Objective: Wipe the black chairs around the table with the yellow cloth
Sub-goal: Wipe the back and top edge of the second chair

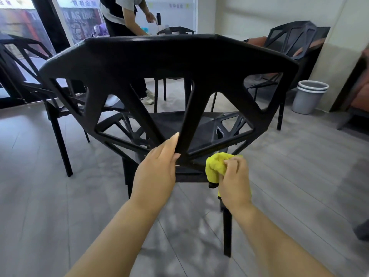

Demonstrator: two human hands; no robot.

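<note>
Black chair [169, 62] directly in front of me, its back turned toward me, standing on the grey plank floor [60, 196]. Backrest is an open lattice of angular struts under a broad top rail; the seat shows through the gaps. Left hand [157, 168] grips the middle strut [189, 120] near its lower end, fingers curled onto it from the left side. Right hand [234, 182] is closed round the yellow cloth [215, 166], which is bunched into a wad, the fingertips pinching it. The cloth sits at the rear edge of the seat, just right of the foot of the middle strut, touching the frame where the lower struts come together; one fold hangs down below the seat edge. The two hands are near each other, not touching, with the strut's foot between them. Second black chair [30, 80] of the same pattern stands toward the left side of the floor, by the glass front. Third black chair [293, 41] stands at the far right, near the wall. Only the top of a fourth chair back [175, 30] shows above my chair's top rail. Nested grey bins [308, 98] stand on the floor against the wall at right. Another person [123, 23] stands at the far side, bent forward with an arm reaching down; what that hand touches I cannot tell.
</note>
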